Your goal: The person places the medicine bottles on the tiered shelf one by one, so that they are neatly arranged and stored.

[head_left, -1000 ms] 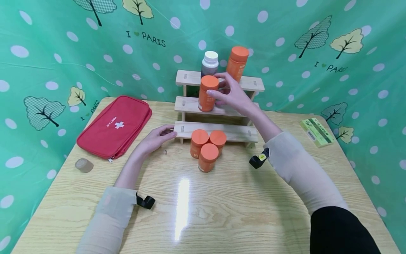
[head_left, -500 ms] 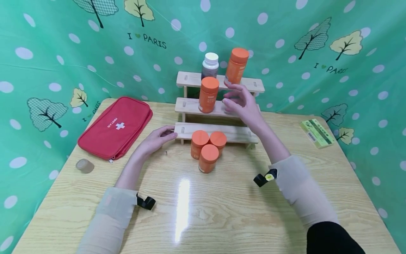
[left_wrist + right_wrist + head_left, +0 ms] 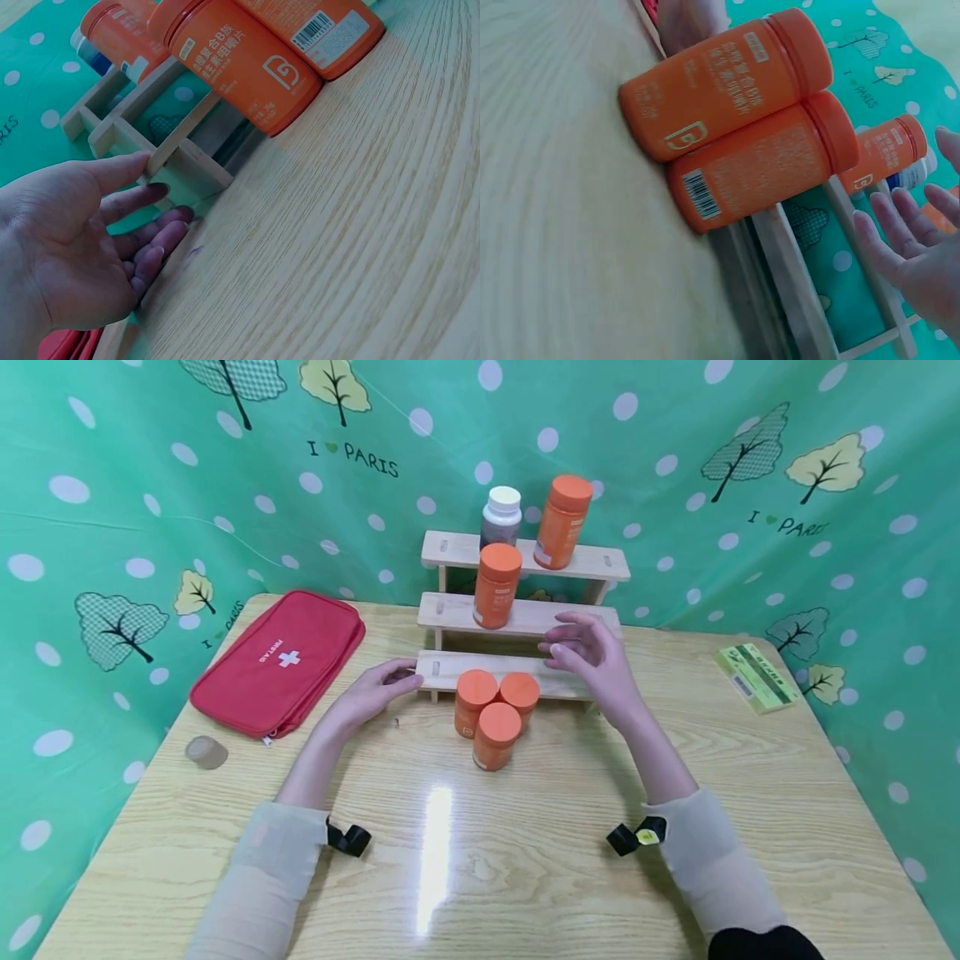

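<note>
My left hand (image 3: pixel 378 692) holds the left end of the lowest board of a three-step wooden shelf (image 3: pixel 577 677); in the left wrist view its thumb (image 3: pixel 124 169) lies against the board's end. My right hand (image 3: pixel 600 660) is empty, its fingers loosely bent in front of the shelf's right half. One orange bottle (image 3: pixel 497 587) stands upright on the middle step. The top step carries a white-capped dark bottle (image 3: pixel 500 518), partly hidden, and another orange bottle (image 3: pixel 562 522). Three orange bottles (image 3: pixel 495 735) stand bunched on the table before the shelf.
A red first aid pouch (image 3: pixel 277 664) lies at the left, with a small greyish round cap-like piece (image 3: pixel 206 752) near it. At the right lies a green and yellow box (image 3: pixel 757 677). A green patterned cloth (image 3: pixel 300 527) hangs behind the table (image 3: pixel 540 860).
My right hand has let go of the orange bottle on the middle step and drawn back, down and to the right. My left hand stays at the shelf's end.
</note>
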`<state>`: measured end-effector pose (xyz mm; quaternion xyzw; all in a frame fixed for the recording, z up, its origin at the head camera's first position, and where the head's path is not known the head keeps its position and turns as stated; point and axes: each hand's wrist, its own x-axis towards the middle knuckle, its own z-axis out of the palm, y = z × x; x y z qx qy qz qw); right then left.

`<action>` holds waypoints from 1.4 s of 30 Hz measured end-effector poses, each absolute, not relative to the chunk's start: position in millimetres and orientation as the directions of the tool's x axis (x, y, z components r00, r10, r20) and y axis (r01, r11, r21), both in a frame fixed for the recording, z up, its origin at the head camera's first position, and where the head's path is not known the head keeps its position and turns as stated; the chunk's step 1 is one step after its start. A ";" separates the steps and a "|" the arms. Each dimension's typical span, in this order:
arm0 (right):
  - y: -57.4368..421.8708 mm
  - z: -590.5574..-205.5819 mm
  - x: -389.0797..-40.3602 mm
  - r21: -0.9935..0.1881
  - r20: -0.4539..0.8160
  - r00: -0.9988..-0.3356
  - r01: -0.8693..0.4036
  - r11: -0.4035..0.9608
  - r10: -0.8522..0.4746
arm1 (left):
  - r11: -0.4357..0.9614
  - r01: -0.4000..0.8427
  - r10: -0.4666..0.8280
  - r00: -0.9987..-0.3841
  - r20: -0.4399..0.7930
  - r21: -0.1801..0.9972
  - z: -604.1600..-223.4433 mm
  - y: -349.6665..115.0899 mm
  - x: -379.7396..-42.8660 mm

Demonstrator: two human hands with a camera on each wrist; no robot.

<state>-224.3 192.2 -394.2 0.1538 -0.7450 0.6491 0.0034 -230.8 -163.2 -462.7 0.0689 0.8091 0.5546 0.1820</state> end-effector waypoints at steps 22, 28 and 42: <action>199.8 -419.8 -209.6 -0.938 0.090 -0.892 -0.226 0.263 -0.443 | 0.390 -0.101 0.313 -0.920 -0.235 0.915 -463.2 -163.2 -232.6; 197.5 -422.6 -209.0 -0.923 0.032 -0.886 -0.204 0.326 -0.463 | 0.393 -0.100 0.314 -0.920 -0.236 0.914 -462.0 -163.1 -231.8; 191.1 -428.6 -207.8 -0.909 0.036 -0.862 -0.238 0.341 -0.506 | 0.388 -0.102 0.312 -0.921 -0.234 0.916 -461.2 -162.3 -230.8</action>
